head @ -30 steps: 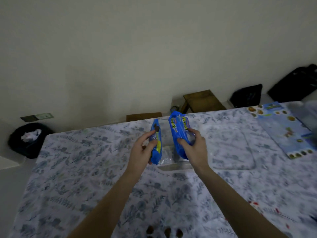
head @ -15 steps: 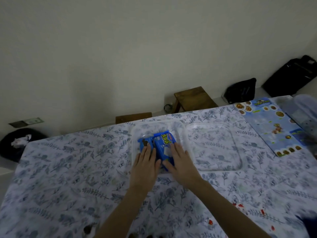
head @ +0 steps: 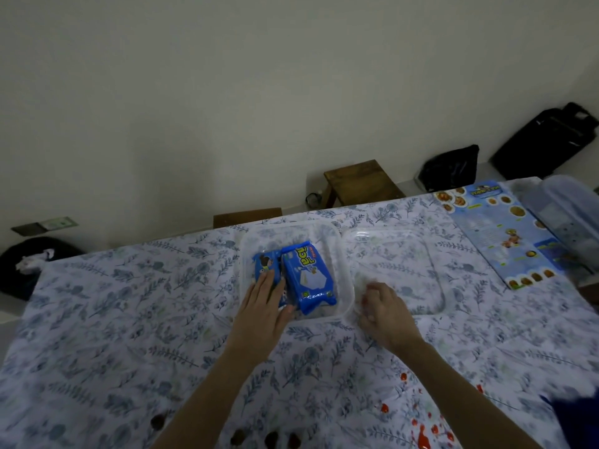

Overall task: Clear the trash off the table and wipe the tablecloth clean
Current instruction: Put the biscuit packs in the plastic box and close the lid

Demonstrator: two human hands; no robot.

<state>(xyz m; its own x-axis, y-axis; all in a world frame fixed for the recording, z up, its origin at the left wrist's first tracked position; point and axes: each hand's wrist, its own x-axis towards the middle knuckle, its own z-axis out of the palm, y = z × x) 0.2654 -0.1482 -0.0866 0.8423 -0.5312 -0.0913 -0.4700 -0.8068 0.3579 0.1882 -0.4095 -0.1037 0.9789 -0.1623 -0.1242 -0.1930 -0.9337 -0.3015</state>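
A: Item one, packets?
B: Two blue packets (head: 306, 275), side by side, flat inside a clear tub (head: 343, 270) on the tabletop (head: 113, 319).
A: Hands?
B: Left hand (head: 264, 306) spread, fingers flat on the left packet, gripping nothing. Right hand (head: 384, 311) loosely curled at the near left corner of a clear lid (head: 398, 270); blurred, so whether it pinches the lid, cannot tell.
A: Lid position?
B: Flat on the cloth (head: 324, 367), just right of the tub.
A: Cloth condition?
B: Blue floral print. Red stains (head: 421, 429) near the front right; dark brown spots (head: 269, 439) along the near edge.
A: Further out?
B: Blue printed leaflet (head: 499, 231) far right. Wooden stool (head: 359, 183) beyond the far edge. Black bin (head: 29, 264) with white scraps, far left.
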